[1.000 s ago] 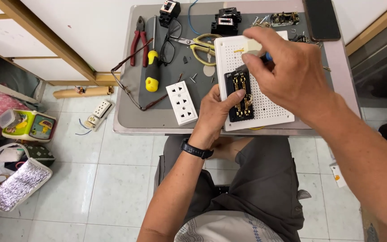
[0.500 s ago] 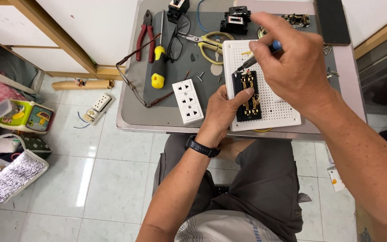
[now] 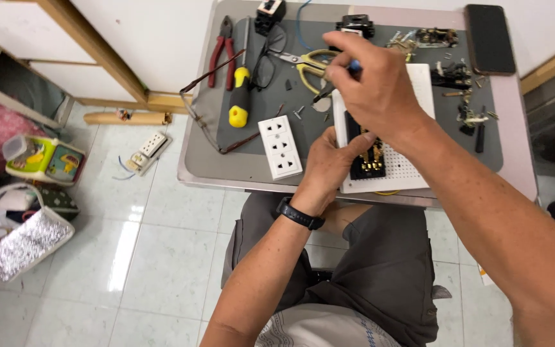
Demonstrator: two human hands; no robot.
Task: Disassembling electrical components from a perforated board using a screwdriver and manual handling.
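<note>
Socket insert [image 3: 369, 157], black with brass contacts exposed, lies opened on perforated white board [image 3: 412, 173]; left hand [image 3: 332, 160] fingers clamped on it, right hand [image 3: 374, 90] fingers pinching blue-handled tool [image 3: 353, 65]. White cover plate [image 3: 280, 146] off, apart on bench [image 3: 226, 164]; reassembly judged outstanding.

The left hand [image 3: 329, 160] grips the black socket body [image 3: 367, 157], which lies on the white perforated board [image 3: 406, 170] at the counter's [image 3: 226, 168] near edge. The right hand [image 3: 380, 90] hovers just above the board, its fingers [image 3: 348, 71] pinching a blue-handled tool [image 3: 354, 65]. Left of the board lies a white socket plate [image 3: 280, 146]. Further left lie a yellow-handled screwdriver [image 3: 239, 96] and red pliers [image 3: 221, 51]. Yellow scissors [image 3: 309, 62] lie beyond the board. A phone [image 3: 489, 38] sits at the counter's far right corner.
</note>
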